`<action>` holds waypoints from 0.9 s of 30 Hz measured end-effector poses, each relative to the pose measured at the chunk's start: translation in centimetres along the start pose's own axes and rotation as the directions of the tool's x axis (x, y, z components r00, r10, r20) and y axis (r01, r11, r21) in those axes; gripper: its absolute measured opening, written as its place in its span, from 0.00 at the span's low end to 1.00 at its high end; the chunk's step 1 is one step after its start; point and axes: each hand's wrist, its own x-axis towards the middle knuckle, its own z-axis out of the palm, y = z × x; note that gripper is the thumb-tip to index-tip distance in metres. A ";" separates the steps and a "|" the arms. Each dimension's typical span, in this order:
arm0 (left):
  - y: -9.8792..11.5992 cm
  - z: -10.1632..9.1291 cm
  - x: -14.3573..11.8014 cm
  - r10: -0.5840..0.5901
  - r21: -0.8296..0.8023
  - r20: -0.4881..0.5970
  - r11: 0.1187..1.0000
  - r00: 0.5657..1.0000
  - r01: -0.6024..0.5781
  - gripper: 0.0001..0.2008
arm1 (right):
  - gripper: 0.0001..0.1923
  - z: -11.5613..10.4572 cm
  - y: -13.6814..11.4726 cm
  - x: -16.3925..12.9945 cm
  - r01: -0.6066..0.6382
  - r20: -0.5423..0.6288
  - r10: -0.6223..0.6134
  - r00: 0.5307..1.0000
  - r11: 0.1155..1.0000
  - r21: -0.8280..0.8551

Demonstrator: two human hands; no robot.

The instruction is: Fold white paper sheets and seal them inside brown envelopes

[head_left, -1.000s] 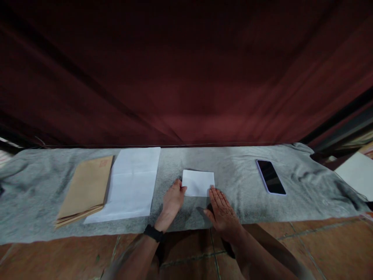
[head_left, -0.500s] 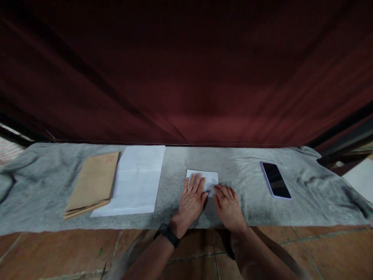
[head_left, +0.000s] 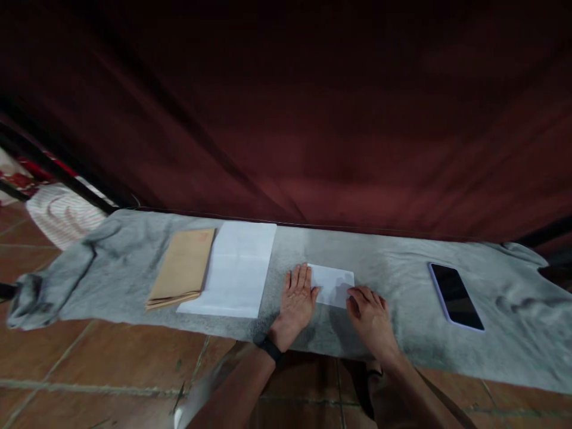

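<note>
A small folded sheet of white paper point(head_left: 331, 280) lies on the grey cloth point(head_left: 295, 244) in the middle. My left hand point(head_left: 297, 298) rests flat at the paper's left edge, fingers stretched out and the thumb pointing towards the sheet; a dark watch is on that wrist. At the paper's right edge is my right hand point(head_left: 370, 313), its fingers bent and drawn together with the thumb on the edge. The right fingertips partly cover that edge, so the exact grip is hard to see.
To the left, a stack of brown envelopes point(head_left: 182, 265) overlaps a larger white sheet point(head_left: 239, 268). A phone in a light purple case point(head_left: 456, 296) lies on the right. Dark red fabric point(head_left: 313, 149) hangs behind, and floor tiles point(head_left: 134, 363) show in front.
My left hand has slid off the paper's middle to its left edge, uncovering more of it. My right hand stays at the right edge. The view has turned to the left.
</note>
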 end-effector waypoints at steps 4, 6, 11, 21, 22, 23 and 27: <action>-1.9 -2.2 1.0 -0.012 -0.040 -0.068 0.999 0.998 0.009 0.28 | 0.18 1.2 0.3 0.8 0.055 -0.096 -0.057 0.994 0.998 -0.017; -4.4 -4.0 1.6 -0.104 -0.024 -0.153 0.995 0.983 0.102 0.28 | 0.21 2.1 0.2 1.0 0.110 -0.120 -0.111 0.987 0.994 -0.016; -14.5 -9.3 -0.2 -0.560 0.020 -0.327 0.801 0.761 0.598 0.33 | 0.24 3.9 -0.5 0.5 0.145 -0.064 -0.148 0.987 0.988 -0.049; -23.7 -11.2 -6.6 -0.880 0.033 -0.129 0.457 0.458 0.889 0.38 | 0.29 5.1 1.1 0.8 0.100 0.084 -0.097 0.992 0.994 -0.038; -23.7 -11.3 -6.5 -0.874 0.045 -0.151 0.461 0.462 0.886 0.38 | 0.29 5.2 1.2 0.9 0.097 0.092 -0.093 0.991 0.995 -0.039; -23.6 -11.4 -6.5 -0.864 0.061 -0.179 0.468 0.471 0.882 0.37 | 0.29 5.3 1.3 1.0 0.093 0.096 -0.089 0.991 0.995 -0.038; -23.3 -12.2 -6.6 -0.815 0.105 -0.316 0.480 0.487 0.871 0.30 | 0.28 5.2 1.2 1.1 0.079 0.082 -0.076 0.994 0.997 -0.027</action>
